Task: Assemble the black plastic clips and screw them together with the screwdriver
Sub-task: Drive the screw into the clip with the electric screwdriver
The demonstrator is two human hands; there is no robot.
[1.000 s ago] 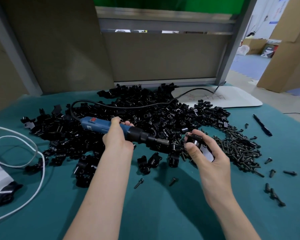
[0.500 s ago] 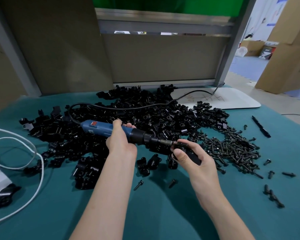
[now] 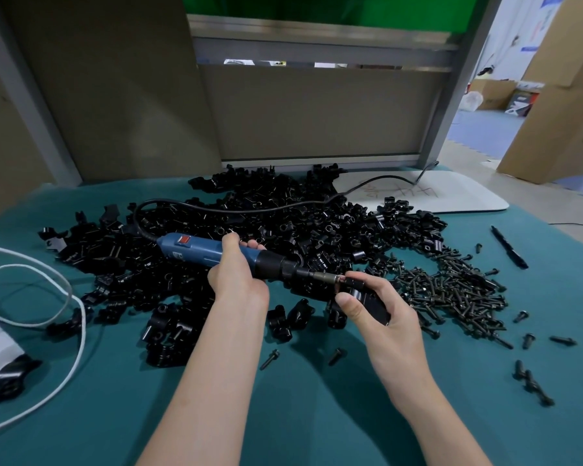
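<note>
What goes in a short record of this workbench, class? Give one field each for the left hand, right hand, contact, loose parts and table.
Left hand: grips the blue screwdriver around its middle
Right hand: holds one black clip between thumb and fingers
Contact: the screwdriver's tip meets the clip's left end
Loose clips: large pile behind both hands
Screws: heap right of the right hand, a few strays nearer
Table: covered in teal cloth

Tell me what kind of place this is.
Probably an assembly workbench in a workshop or warehouse: a heap of black plastic clips, a pile of screws, a corded blue electric screwdriver.
</note>
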